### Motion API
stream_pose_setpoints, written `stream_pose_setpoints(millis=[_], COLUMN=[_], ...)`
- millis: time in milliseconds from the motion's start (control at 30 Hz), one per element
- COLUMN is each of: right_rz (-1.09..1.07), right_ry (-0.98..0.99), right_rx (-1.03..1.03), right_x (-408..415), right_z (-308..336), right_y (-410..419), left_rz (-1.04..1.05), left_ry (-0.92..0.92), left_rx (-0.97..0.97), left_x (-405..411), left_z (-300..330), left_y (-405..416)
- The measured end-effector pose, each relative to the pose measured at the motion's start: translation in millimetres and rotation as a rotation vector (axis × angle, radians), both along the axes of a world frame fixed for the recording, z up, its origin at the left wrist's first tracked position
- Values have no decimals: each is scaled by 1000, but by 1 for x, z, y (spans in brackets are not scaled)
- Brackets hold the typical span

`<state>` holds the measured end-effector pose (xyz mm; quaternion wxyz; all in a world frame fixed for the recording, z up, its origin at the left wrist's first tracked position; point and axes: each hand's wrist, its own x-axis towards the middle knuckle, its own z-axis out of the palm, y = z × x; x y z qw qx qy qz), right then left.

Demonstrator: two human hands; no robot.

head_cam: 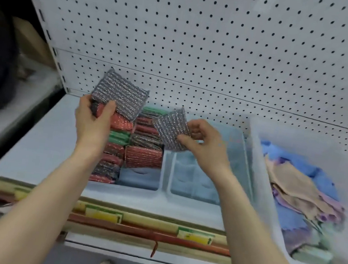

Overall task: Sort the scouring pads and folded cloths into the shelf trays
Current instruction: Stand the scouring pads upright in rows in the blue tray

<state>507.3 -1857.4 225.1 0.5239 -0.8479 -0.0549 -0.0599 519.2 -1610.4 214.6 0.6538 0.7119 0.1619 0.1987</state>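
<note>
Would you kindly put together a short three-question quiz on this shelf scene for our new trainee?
1. True or false: the left hand holds a grey scouring pad.
2. What does the right hand pinch? A) a blue cloth B) a second grey pad C) a price label
3. Fill in: the loose cloths lie in the large clear bin on the ____ side of the shelf.

Key: 1 true; 2 B; 3 right.

Bare forearms, no sleeves visible
</note>
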Motion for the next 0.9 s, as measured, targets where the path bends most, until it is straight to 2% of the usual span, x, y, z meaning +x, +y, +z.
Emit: stream_pose_setpoints(millis=[100,200,333,400,600,700,833,900], right_rz=[132,233,292,273,287,221,168,142], right_ry=[-36,-132,-167,-172,-291,-324,-255,-122], right_rx=[-197,-574,-936,-1029,-1018,-938,-897,-741], right_x=[1,1,1,2,8,10,11,18], right_z=[-24,-34,-43,-46,-45,-50,-61,-57], right_y=[37,59,87,89,90,92,94,94], left_rz=[-10,-60,-127,-161,-146,-145,-168,-192], left_ry=[27,23,52,77,111,114,148,150], left_rx=[13,-14,1,35,155,207,227,215], left_x=[3,4,2,0,3,4,4,5], left_z=[-8,-14,-24,-29,-44,-43,-39,-37], left_y=[31,42,43,40,40,39,43,46])
